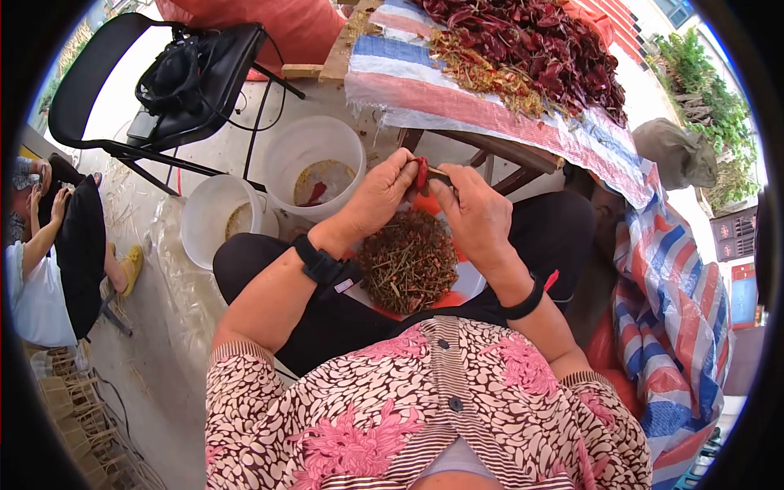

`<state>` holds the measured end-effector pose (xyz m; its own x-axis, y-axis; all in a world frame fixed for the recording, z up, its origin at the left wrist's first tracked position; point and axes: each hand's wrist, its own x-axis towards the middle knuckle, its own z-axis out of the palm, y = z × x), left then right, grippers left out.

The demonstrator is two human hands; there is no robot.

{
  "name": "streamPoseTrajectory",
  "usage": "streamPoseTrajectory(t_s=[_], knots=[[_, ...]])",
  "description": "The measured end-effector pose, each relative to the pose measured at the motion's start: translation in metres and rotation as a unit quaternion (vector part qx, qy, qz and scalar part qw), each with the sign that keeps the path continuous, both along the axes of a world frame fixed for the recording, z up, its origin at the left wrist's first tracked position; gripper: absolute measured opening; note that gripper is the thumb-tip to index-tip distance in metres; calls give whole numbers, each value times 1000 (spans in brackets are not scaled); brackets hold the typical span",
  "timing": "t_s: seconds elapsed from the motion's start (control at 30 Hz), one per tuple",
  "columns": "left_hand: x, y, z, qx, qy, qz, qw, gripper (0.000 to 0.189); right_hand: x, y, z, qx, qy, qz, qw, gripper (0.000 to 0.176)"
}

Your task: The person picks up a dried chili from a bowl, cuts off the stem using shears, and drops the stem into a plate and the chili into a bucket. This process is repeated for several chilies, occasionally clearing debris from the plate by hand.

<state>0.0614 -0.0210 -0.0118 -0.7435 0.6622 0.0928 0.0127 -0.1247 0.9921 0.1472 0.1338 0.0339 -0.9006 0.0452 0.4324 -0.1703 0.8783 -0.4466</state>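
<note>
My left hand (378, 189) pinches a dried red chili (422, 172) between thumb and fingers. Close on its right, my right hand (476, 211) is closed on a thin brownish piece at the chili's end; whether that is a stem or a tool is too small to tell. Below both hands, a container between my legs holds a heap of stems and red bits (408, 260). Ahead, a large pile of dried red chilies (535, 49) lies on a striped sheet (474, 96), with yellowish debris along its near edge.
Two whitish plastic buckets (314, 131) (214, 214) stand front left, the larger with a red piece inside. A black folding chair (200, 122) holds dark gear and cables. Another person (49, 269) sits far left. The striped sheet hangs down at right.
</note>
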Motion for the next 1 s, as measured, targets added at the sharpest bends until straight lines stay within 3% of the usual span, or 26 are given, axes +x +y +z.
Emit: streamPoseTrajectory(t_s=[0.03, 0.07, 0.13, 0.17, 0.33, 0.43, 0.53, 0.6, 0.63, 0.73, 0.83, 0.93, 1.0], knots=[[0, 1, -3, 0, 8, 1, 1000, 19, -3, 1, -4, -33, 7, 12, 999, 22], [0, 1, -4, 0, 18, 2, 1000, 19, -6, 4, -10, -173, -65, 40, 982, 22], [4, 3, -2, 12, 16, -6, 1000, 20, -11, 13, -18, -437, -201, 91, 872, 23], [6, 4, 0, 18, 15, -10, 1000, 20, -10, 18, -19, -500, -237, 100, 827, 23], [11, 1, 9, 15, 44, -17, 999, 20, 1, 21, -12, -742, -335, 111, 571, 20], [11, 0, 8, 24, 63, -16, 998, 18, 3, 20, -20, -794, -345, 169, 471, 20], [13, -4, 12, 17, 37, -16, 999, 16, 6, 15, -13, -711, -294, 115, 628, 23], [16, -4, 12, 15, 29, -14, 999, 15, 3, 14, -19, -551, -214, 112, 798, 27], [15, -3, 8, 22, 37, -12, 999, 15, 2, 15, -20, -465, -181, 113, 859, 28], [14, -6, 10, 3, 28, -41, 999, 14, 3, 19, -15, -196, -87, 84, 973, 31], [17, -6, 11, -17, 14, -57, 998, 14, 8, 15, -1, -73, -100, 49, 991, 32], [18, -7, 10, -10, 19, -54, 998, 14, 2, 18, -21, -336, -158, 142, 918, 31], [19, -9, 12, 5, -3, -68, 998, 14, 5, 23, -18, -537, -287, 138, 781, 31]])
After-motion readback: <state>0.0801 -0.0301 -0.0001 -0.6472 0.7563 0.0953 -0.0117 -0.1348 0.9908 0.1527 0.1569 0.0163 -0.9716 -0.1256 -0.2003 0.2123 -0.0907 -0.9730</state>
